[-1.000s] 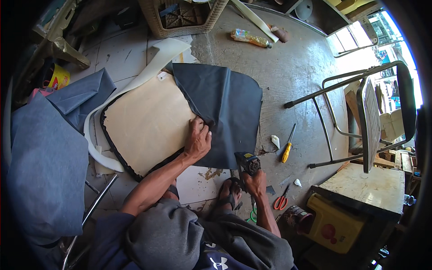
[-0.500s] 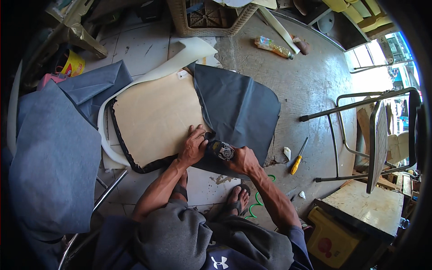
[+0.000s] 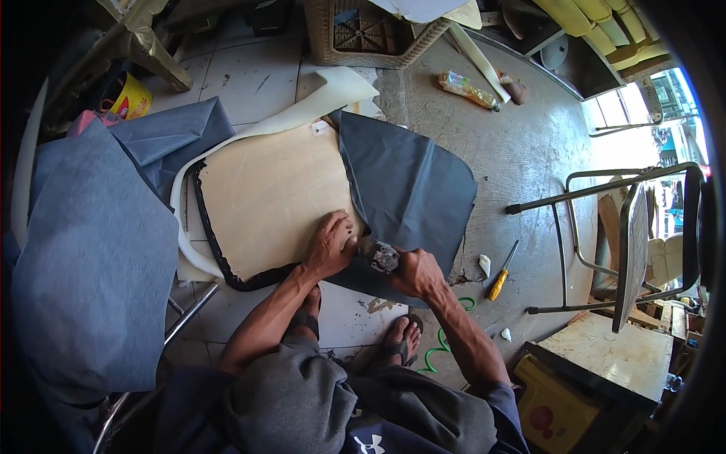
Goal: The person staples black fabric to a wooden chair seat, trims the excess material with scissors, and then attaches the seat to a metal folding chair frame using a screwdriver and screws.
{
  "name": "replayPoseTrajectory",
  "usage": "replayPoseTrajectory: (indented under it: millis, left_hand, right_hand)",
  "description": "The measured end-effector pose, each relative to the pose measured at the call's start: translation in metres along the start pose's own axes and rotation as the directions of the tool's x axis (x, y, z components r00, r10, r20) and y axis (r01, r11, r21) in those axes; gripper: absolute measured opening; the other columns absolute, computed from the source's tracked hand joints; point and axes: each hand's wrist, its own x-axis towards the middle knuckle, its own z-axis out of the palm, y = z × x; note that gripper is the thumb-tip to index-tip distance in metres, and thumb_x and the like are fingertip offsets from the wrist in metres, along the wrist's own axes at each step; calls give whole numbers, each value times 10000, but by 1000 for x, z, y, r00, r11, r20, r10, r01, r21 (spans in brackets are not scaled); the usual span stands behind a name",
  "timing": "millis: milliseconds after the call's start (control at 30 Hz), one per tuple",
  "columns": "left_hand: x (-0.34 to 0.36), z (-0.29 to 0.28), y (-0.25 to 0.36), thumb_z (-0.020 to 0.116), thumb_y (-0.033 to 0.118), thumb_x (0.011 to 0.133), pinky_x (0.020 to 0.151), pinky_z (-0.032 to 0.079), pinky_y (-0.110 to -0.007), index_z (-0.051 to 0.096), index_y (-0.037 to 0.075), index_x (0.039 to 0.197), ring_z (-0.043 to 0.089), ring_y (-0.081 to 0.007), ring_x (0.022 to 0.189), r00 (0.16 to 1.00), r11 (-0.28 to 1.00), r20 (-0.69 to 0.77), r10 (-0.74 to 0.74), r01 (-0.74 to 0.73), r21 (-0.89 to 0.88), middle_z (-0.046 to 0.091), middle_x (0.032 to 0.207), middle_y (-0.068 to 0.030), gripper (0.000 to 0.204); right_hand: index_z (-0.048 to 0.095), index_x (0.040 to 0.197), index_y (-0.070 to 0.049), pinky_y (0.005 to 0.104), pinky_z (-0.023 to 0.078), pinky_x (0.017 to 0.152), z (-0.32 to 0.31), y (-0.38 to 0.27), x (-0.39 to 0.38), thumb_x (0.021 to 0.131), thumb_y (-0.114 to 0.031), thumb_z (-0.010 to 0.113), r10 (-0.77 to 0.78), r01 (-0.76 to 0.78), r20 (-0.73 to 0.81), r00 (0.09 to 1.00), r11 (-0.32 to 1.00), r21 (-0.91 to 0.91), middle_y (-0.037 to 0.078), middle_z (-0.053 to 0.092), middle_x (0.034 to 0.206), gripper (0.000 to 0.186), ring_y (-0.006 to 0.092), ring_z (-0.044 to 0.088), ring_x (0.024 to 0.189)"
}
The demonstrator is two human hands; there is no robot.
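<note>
A pale wooden seat panel (image 3: 268, 200) lies on the floor before me, its left and lower edges wrapped in dark fabric. The black cover fabric (image 3: 416, 178) spreads out from its right side. My left hand (image 3: 331, 246) is closed at the panel's lower right edge, fingers bent over the fabric margin there; its fingertips are partly hidden. Gripped in my right hand (image 3: 418, 272) is a dark staple gun (image 3: 380, 256), its nose pointing left at that edge, close to my left thumb. A green coiled hose (image 3: 436, 356) shows under my right forearm.
White foam (image 3: 302, 110) curves round the panel's far and left sides. Grey-blue sheeting (image 3: 94, 257) drapes at left by a metal tube. On the right are a yellow-handled screwdriver (image 3: 499, 284), a folding chair (image 3: 635, 242) and a cabinet (image 3: 605, 356). A plastic bottle (image 3: 467, 89) lies farther off.
The whole view has shifted slightly. My left fingers, more spread on the panel before, are now drawn together and bent. The staple gun has tilted a little and stays by the same edge.
</note>
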Motion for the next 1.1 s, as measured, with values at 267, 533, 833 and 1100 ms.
replayPoseTrajectory:
  millis: [267,533,833,1100]
  left_hand:
    - [22,41,36,771,192,863,1045,465,-498,725,19,957,560,-412,1233,996,990,93,-12,-1,139,558,1292,-221,202]
    - [-42,40,22,796,148,847,1218,318,-589,768,30,884,467,-452,1409,957,961,211,197,-231,149,575,1325,-232,127]
    - [-39,34,-12,757,113,890,1246,310,-559,757,-10,919,555,-372,1370,892,949,324,314,-287,-130,649,1301,-171,126]
    - [-32,31,-5,765,126,874,1230,347,-535,740,16,910,547,-363,1368,892,978,404,204,-199,-56,650,1276,-149,118]
  right_hand:
    - [737,1128,-59,503,593,746,-26,22,-53,813,-258,754,200,-194,-65,978,977,88,250,731,835,373,439,727,819]
    - [745,1178,-102,487,597,748,-8,29,-82,793,-217,752,108,-88,-81,991,973,214,222,745,855,402,424,732,828]
    - [744,1157,-90,512,595,778,27,19,-75,813,-271,756,111,-120,54,992,966,228,249,740,912,388,454,718,879]
    - [748,1105,-84,521,595,770,32,16,-68,795,-258,752,146,-152,66,987,983,100,243,741,905,356,456,718,868]
